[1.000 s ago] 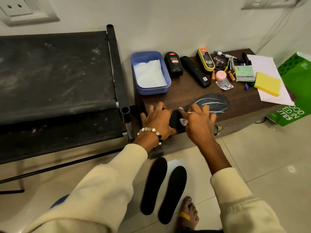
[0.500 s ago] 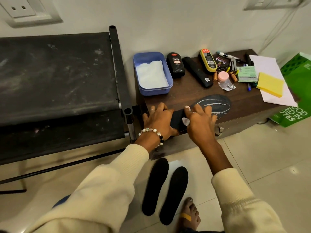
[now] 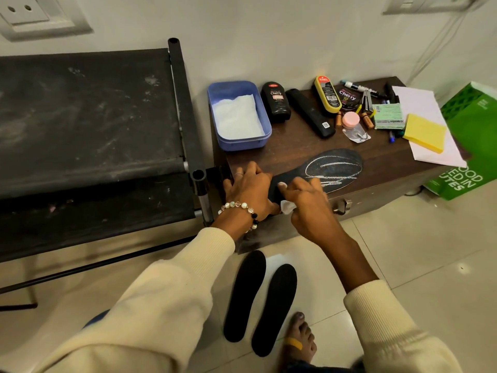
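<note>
Now, left hand (image 3: 248, 189): curled fingers hold insole (image 3: 333, 168) heel.
Right hand (image 3: 309, 205): pinches white wipe (image 3: 287, 207).
Risk: hard stroke shoves insole off table (image 3: 295, 146) edge.

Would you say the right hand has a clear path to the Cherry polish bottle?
Probably yes: only bare tabletop lies between the right hand and the Cherry polish bottle, though it pinches a white wipe.
</note>
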